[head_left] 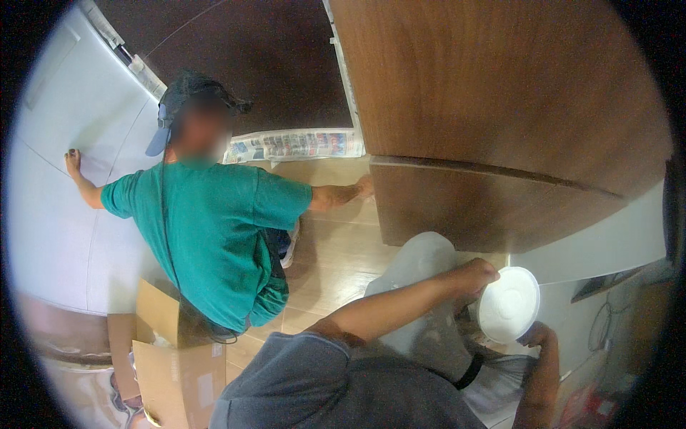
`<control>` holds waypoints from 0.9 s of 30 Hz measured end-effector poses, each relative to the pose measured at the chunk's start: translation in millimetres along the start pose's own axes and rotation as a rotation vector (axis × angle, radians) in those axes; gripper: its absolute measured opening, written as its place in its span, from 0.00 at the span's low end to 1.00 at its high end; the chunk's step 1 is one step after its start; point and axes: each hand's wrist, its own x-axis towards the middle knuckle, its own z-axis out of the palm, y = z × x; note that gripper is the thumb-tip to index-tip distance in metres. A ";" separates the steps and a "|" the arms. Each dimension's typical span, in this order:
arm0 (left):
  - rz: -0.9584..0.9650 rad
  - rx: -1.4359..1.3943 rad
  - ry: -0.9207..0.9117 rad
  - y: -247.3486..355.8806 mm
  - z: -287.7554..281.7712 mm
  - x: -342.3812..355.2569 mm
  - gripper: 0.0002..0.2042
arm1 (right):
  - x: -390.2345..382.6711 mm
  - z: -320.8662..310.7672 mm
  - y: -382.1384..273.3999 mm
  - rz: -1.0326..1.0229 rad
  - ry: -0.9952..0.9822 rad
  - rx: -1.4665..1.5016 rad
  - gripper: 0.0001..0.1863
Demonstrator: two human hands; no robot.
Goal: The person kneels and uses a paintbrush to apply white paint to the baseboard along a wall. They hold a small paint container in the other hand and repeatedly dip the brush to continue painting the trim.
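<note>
A white round tub or lid point(509, 304), pale right across its face, is held over my lap at the right. I cannot tell whether the pale face is a lid or white contents. My left hand point(477, 277) is closed at its upper left rim, the arm stretched across my bent knee point(421, 268). At the lower right of the rim, my right hand point(541, 336) has its fingers curled against the edge. The undersides of both hands are hidden.
A co-worker in a green shirt point(207, 222) crouches at the left, one hand on a white panel point(50, 186), the other by a brown wooden cabinet point(443, 204). Newspaper point(293, 145) lines the dark panel's base. An open cardboard box point(179, 379) stands lower left; a cable point(604, 322) hangs right.
</note>
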 end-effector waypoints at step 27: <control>-0.019 -0.266 -0.054 14.9 21.5 7.4 0.17 | 58.7 21.2 97.6 -0.209 -0.137 -0.194 0.30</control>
